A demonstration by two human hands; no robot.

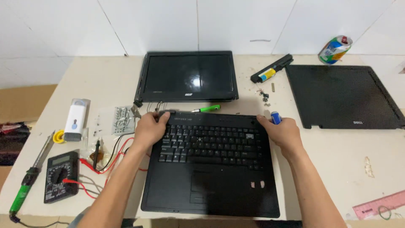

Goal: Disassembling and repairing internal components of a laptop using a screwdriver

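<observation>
At the near edge of the bench (337, 152) lies a black laptop base (211, 169), keyboard up, with two small pale stickers on its palm rest at the right. The left hand (151, 128) grips the base's far left corner, fingers curled over the edge. The right hand (283, 133) grips the far right corner and also holds a blue-handled tool (275, 117) between its fingers. To the left lie a black multimeter (61, 176) with red and black leads, a green-handled soldering iron (29, 177), and a white oblong case (75, 119). A pink ruler (377, 204) sits at the near right corner. Just beyond the base lie a green pen (209, 109) and a clear packet of screws (122, 119). Farther back lies a detached screen (187, 76), a black lid (341, 97) to the right, and between them a black battery (272, 68) with a yellow and blue label. A tilted can (335, 49), printed in several colours, leans by the wall.
</observation>
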